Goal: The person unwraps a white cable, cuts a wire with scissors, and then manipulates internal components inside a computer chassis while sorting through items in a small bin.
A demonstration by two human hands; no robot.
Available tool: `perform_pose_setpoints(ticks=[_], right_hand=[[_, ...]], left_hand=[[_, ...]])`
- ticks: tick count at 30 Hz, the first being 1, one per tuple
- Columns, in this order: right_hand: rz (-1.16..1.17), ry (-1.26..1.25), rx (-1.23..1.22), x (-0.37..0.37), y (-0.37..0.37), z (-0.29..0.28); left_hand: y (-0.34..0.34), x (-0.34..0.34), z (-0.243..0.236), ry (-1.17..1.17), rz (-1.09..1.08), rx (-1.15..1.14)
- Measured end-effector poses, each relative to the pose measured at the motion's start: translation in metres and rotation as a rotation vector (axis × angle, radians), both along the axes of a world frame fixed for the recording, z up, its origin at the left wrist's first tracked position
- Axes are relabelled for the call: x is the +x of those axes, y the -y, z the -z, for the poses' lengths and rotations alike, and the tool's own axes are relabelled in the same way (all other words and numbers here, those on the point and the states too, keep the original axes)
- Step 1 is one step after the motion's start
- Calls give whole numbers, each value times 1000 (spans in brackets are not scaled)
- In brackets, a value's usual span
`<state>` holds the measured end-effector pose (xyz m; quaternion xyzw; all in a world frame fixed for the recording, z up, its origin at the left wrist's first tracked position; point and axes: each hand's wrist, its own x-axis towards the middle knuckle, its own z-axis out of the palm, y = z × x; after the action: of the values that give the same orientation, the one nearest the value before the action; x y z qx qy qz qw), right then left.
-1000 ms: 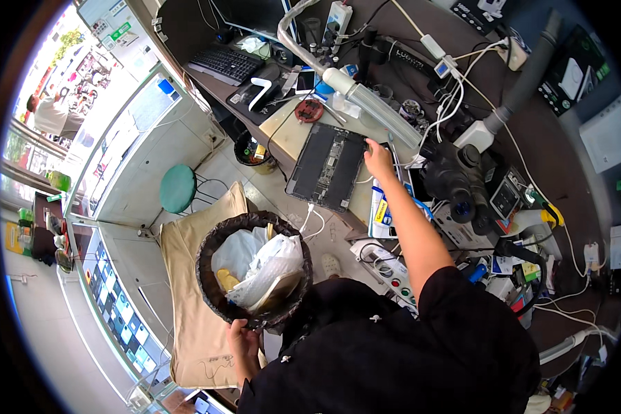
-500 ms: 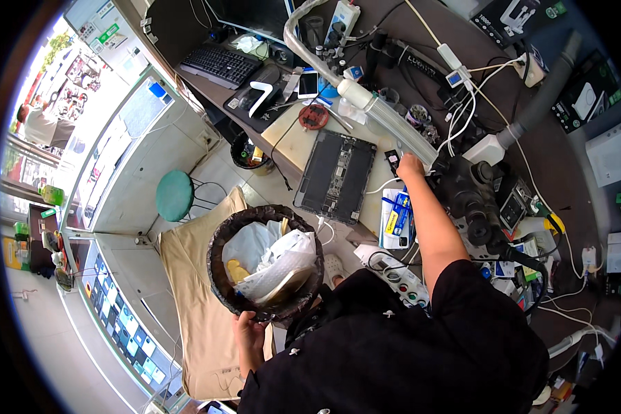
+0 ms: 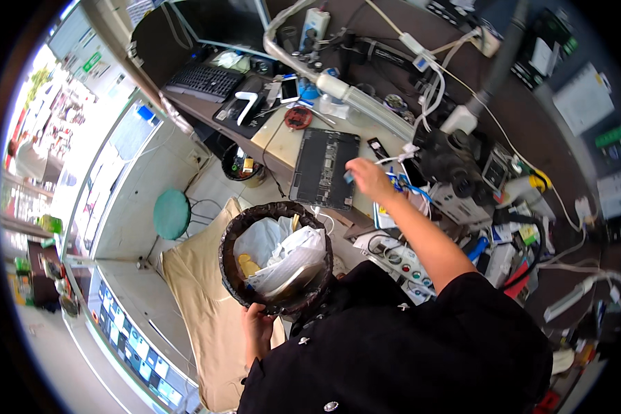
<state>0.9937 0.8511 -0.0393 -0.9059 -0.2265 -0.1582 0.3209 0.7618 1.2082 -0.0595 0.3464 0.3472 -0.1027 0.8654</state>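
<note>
My left hand (image 3: 257,324) is closed on the near rim of a round trash bin (image 3: 229,272) lined with a dark bag, held tilted in front of me. Inside lie crumpled white plastic (image 3: 303,250) and a yellowish scrap (image 3: 247,265). My right hand (image 3: 371,181) hovers by the right edge of an opened tablet (image 3: 312,165), whose dark batteries and circuit board show. A small bluish piece (image 3: 349,176) is pinched in its fingertips; its kind is too small to tell. A white cable runs close behind this hand.
A microscope (image 3: 455,162) stands right of the tablet, with a hose and cables around it. Behind are a keyboard (image 3: 203,74), a phone (image 3: 290,90) and a red round dish (image 3: 298,118). A second bin (image 3: 245,165) and a green stool (image 3: 172,214) stand on the floor at left.
My right hand has moved left from beside the microscope to the tablet's edge, and a small bluish piece now shows in its fingers. My left hand still holds the bin.
</note>
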Motion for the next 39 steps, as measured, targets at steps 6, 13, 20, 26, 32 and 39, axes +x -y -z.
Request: perform_pose_setpoints(ticks=[6, 13, 20, 26, 32, 39], right_hand=[[111, -117, 178, -155, -26, -14], [622, -394, 168, -326, 45, -5], [714, -335, 351, -432, 93, -8], [713, -314, 392, -549, 161, -2], [947, -404, 500, -703, 241, -5], [1301, -370, 563, -815, 298, -4]], left_hand=[[-17, 5, 29, -22, 206, -91], [1, 1, 18, -1, 439, -60], [54, -57, -6, -19, 548, 98], [152, -161, -9, 59, 645, 293], [271, -239, 2, -139, 919, 188], [425, -295, 45, -232, 1388, 156]])
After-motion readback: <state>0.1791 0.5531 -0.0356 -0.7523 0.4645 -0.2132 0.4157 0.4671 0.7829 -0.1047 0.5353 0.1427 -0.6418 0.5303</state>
